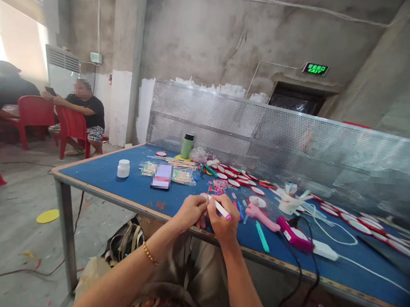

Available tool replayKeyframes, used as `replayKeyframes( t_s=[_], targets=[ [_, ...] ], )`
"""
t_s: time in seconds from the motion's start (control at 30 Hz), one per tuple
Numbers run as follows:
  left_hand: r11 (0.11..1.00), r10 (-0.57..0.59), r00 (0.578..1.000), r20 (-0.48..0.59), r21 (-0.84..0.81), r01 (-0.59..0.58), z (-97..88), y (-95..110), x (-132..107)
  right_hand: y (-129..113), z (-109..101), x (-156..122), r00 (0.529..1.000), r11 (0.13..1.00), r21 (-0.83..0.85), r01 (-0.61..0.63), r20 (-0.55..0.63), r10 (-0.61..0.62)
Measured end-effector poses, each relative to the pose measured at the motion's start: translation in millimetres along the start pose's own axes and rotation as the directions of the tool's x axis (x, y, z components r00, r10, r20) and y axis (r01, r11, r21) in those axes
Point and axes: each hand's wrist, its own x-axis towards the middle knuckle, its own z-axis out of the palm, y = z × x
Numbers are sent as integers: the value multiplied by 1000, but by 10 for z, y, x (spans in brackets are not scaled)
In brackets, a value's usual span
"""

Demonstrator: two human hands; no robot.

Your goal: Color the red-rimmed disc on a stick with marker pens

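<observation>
My right hand is closed around a white marker pen with a pink end, its other end pointing toward my left fingertips. Close beside it, my left hand is pinched shut at the table's front edge. What sits between those fingers is small and mostly covered, so I cannot make it out. Just beyond both hands lies a pile of small colourful pieces. To the right are several coloured pens, a pink glue gun and a teal tool.
Several red-rimmed white discs spread along the back. A white cup of sticks, a purple box and cables lie right. A phone, white jar and green bottle stand left. Two people sit at far left.
</observation>
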Motion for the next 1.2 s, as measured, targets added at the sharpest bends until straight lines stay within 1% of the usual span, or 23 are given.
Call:
replayKeyframes(
  t_s=[0.17, 0.4, 0.47, 0.63, 0.8, 0.87, 1.0, 1.2],
  targets=[
    [1000, 1, 1000, 6, 1, -1, 1, 2, -5, -3, -19, 6, 997, 999, -34, -41, -59, 39],
    [1000, 1, 1000, 1, 3, -1, 2, 14, -11, -17, -23, 5, 1000, 1000, 8, -4, 29, 3],
    [1000, 0, 1000, 0, 2, 0, 1, 14, -9, -13, -21, 5, 1000, 1000, 1, -10, 21, 10],
    [1000, -1, 1000, 5, -4, 1, 3, 9, 0, -18, -38, 10, 999, 999, -20, -32, -42, 32],
    [1000, 1, 1000, 3, -7, -1, 7, 8, -4, -10, -31, 6, 999, 1000, 7, -11, 33, 10],
    [1000, 1, 1000, 2, -4, -1, 2, -3, -1, -2, -25, 1, 999, 1000, 5, -17, 29, 17],
    [1000, 4, 1000, 6, 7, -4, -13, -33, 10, 2, -26, -6, 999, 999, -16, -49, -24, 48],
    [1000, 3, 1000, 2, 8, -3, -5, -24, 11, -13, -34, 4, 999, 1000, 11, -10, 38, 9]
  ],
)
